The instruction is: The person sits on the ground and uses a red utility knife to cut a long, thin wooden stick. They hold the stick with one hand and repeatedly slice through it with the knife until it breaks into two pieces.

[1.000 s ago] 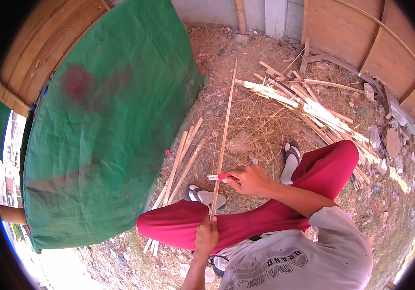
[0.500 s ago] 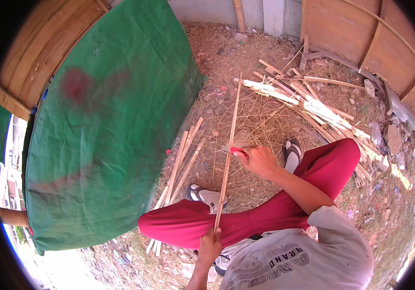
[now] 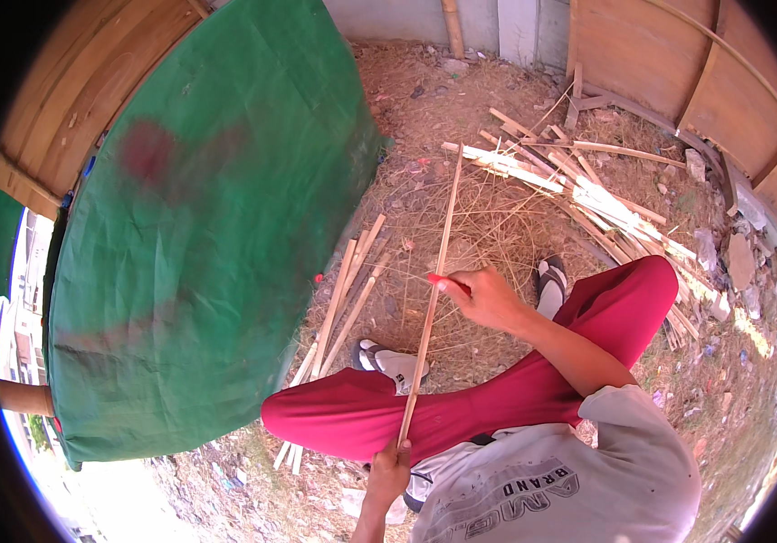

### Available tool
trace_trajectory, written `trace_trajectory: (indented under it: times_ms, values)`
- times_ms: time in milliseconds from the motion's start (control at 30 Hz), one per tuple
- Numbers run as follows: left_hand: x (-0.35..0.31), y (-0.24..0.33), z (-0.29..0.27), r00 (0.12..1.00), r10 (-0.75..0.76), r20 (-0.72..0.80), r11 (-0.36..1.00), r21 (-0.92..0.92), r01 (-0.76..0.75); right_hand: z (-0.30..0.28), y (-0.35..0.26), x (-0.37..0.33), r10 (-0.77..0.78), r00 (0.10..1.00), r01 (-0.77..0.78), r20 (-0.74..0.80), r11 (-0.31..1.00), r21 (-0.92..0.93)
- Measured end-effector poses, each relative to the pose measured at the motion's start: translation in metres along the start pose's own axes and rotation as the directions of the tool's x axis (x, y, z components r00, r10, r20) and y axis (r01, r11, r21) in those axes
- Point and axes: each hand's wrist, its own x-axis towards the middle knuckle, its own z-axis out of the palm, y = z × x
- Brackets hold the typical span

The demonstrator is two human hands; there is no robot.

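My left hand (image 3: 389, 474) is closed around the lower end of a long thin wooden strip (image 3: 444, 226), close to my left thigh. The strip slants up and away over the dry-grass ground, its far end near the pile. About midway along it, my right hand (image 3: 491, 300) grips a red-handled knife (image 3: 443, 280) against the strip. The knife's blade is too small to make out clearly. Both feet, in dark sandals, rest on the ground beyond my crossed legs, which are in red trousers (image 3: 488, 398).
A large green tarpaulin (image 3: 216, 244) hangs at the left. Several cut strips (image 3: 338, 299) lie beside it near my left knee. A bigger pile of wood strips (image 3: 601, 204) spreads at the far right. Wooden panels (image 3: 642, 54) and a pale wall (image 3: 406, 20) stand behind; rubble litters the right.
The strip's far end has shifted slightly right, and the left hand has dropped a little. The knife stays near the strip's middle, tilted slightly differently in the right hand.
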Motion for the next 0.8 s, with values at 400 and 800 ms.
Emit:
trace_trajectory:
  times_ms: [400,800]
  values:
    - [0.037,0.018,0.01,0.999,0.039,-0.021,0.999,0.008,-0.039,0.035,0.003,-0.029,-0.18,0.983,0.182,0.034,0.934,-0.309]
    - [0.028,0.03,0.007,0.999,-0.05,0.018,0.993,-0.104,0.051,0.05,0.013,-0.025,-0.265,0.964,0.239,-0.037,0.914,-0.327]
